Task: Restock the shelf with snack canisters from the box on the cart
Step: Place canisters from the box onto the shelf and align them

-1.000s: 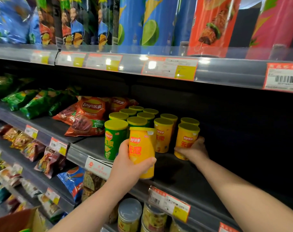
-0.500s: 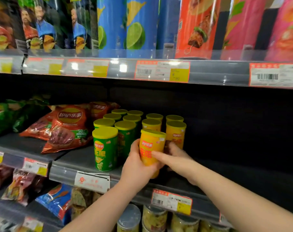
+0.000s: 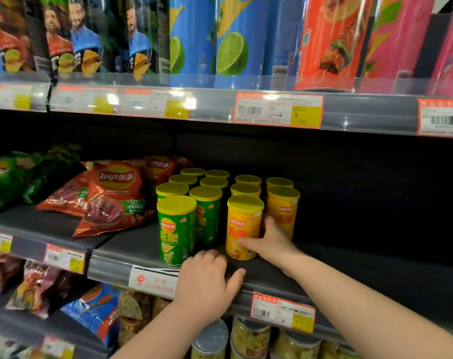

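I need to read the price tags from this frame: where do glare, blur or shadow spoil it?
Head view: glare spots and blur wash out the upper-left price tags; the barcode tag is the clearest; the front yellow canister is sharp; the middle shelf sinks into deep shadow at back right; the frame's left edge smears.

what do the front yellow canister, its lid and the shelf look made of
The front yellow canister looks like printed paperboard, with a satin sheen. Its lid is likely matte plastic, with a smooth rim. The shelf seems dark painted metal, dully reflective.
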### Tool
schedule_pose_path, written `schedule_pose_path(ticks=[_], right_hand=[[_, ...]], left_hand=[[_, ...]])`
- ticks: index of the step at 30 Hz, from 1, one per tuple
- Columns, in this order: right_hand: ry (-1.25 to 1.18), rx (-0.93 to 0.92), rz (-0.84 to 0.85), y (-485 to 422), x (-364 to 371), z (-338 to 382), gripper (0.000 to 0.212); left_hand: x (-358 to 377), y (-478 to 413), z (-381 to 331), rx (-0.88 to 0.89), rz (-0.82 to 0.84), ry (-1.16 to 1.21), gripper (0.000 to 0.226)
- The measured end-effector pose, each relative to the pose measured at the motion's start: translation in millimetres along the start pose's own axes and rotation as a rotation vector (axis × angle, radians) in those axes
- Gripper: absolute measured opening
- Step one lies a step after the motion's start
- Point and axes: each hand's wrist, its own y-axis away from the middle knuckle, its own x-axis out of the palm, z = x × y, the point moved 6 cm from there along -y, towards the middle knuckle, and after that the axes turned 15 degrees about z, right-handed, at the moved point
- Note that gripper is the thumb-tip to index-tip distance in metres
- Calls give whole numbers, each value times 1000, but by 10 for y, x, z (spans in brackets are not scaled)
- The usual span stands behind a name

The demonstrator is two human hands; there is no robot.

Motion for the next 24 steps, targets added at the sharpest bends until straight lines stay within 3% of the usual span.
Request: schedule_pose_path(ticks=[9,24], right_hand=[[85,10,-32,-113,76,4,77],[123,29,-28,-177,111,-38,78]], left_hand=[[30,2,23,2,-134,-28,45],[48,3,45,-35,-107,-57,46]])
